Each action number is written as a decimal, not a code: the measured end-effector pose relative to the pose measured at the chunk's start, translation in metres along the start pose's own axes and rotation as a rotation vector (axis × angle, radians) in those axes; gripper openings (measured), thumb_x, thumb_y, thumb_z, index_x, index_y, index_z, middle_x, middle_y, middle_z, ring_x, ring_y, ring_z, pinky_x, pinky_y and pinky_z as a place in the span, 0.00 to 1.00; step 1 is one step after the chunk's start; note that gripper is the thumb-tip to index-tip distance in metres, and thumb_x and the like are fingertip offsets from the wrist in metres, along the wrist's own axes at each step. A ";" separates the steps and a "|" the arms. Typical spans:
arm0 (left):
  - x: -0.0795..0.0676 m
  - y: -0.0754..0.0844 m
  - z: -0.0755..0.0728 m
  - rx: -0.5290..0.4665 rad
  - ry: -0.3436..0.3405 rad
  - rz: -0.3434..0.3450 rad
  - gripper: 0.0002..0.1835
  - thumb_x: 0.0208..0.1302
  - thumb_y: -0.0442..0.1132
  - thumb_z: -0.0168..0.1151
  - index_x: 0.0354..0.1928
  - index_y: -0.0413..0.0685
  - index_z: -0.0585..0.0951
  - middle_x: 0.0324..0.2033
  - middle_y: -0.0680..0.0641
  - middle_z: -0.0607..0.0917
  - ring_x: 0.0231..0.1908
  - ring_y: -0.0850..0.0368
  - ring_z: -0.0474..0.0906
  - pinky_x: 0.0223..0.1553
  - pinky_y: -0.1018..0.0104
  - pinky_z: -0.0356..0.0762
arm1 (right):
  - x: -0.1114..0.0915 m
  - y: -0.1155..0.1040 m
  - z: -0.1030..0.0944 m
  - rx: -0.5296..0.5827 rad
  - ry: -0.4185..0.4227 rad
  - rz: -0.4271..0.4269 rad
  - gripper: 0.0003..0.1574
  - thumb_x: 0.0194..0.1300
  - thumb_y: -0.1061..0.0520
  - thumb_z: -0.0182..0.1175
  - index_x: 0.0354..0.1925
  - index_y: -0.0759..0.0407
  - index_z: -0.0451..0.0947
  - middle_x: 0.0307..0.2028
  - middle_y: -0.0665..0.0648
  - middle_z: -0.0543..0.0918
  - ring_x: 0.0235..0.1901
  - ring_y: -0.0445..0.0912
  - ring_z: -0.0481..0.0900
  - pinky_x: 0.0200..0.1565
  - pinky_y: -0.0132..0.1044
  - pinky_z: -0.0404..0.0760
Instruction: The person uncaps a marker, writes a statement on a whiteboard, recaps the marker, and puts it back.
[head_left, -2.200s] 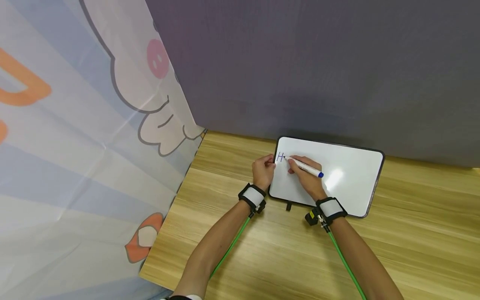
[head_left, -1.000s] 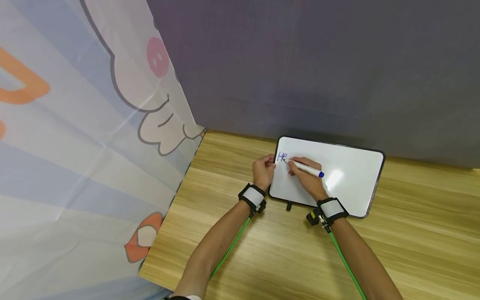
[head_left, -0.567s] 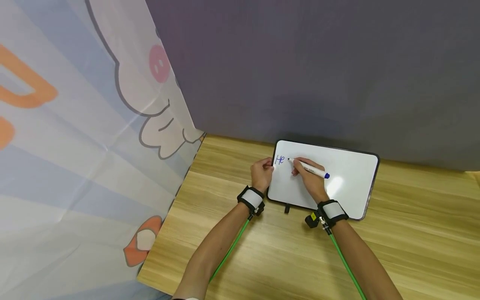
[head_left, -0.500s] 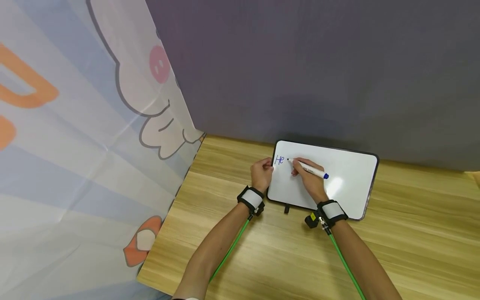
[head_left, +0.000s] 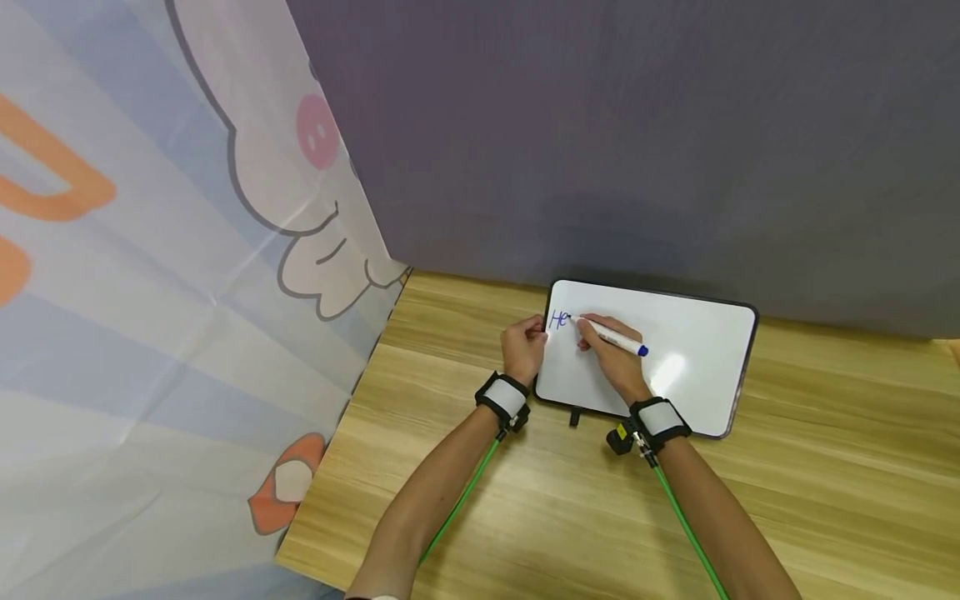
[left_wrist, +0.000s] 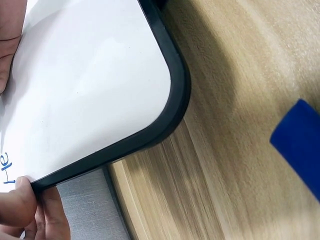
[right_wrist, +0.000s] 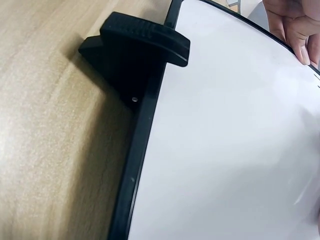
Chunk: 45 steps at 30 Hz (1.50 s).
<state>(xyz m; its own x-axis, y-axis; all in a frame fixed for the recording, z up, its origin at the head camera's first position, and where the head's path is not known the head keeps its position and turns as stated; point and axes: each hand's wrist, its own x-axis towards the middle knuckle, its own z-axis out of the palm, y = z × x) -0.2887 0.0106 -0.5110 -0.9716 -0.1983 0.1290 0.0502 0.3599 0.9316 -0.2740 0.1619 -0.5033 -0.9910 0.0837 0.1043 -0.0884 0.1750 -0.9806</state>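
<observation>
A whiteboard [head_left: 675, 375] with a black rim stands tilted on the wooden table in the head view. Blue letters "He" [head_left: 558, 320] show near its upper left edge. My right hand [head_left: 617, 354] pinches a white marker [head_left: 613, 337] with a blue end, its dark tip at the right of the "e". On the left rim of the board, my left hand [head_left: 523, 348] grips the edge. In the left wrist view its thumb [left_wrist: 22, 200] lies on the white face and other fingers are behind the rim. The marker is out of sight in both wrist views.
A black support [right_wrist: 145, 42] holds the board's lower rim. Behind the board rises a grey panel [head_left: 615, 150]. A printed cartoon curtain [head_left: 210, 375] hangs along the table's left edge. A blue object [left_wrist: 300, 145] of unclear kind enters the left wrist view.
An "e" has appeared beside the "H". Over the last half second my right hand moved slightly left, bringing the marker tip back to the "e". My left hand kept its grip on the rim.
</observation>
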 end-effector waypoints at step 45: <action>0.002 -0.001 0.000 0.005 -0.004 0.020 0.15 0.47 0.18 0.60 0.39 0.33 0.84 0.30 0.37 0.86 0.31 0.49 0.84 0.34 0.71 0.81 | 0.002 0.021 0.002 -0.023 0.084 -0.028 0.16 0.60 0.50 0.62 0.41 0.61 0.83 0.20 0.51 0.80 0.18 0.40 0.76 0.22 0.29 0.74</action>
<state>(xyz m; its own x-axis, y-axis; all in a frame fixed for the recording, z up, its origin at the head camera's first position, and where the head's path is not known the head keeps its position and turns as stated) -0.2903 0.0102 -0.5116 -0.9712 -0.1877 0.1466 0.0688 0.3684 0.9271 -0.2778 0.1642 -0.5243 -0.9763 0.1601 0.1460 -0.1125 0.2010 -0.9731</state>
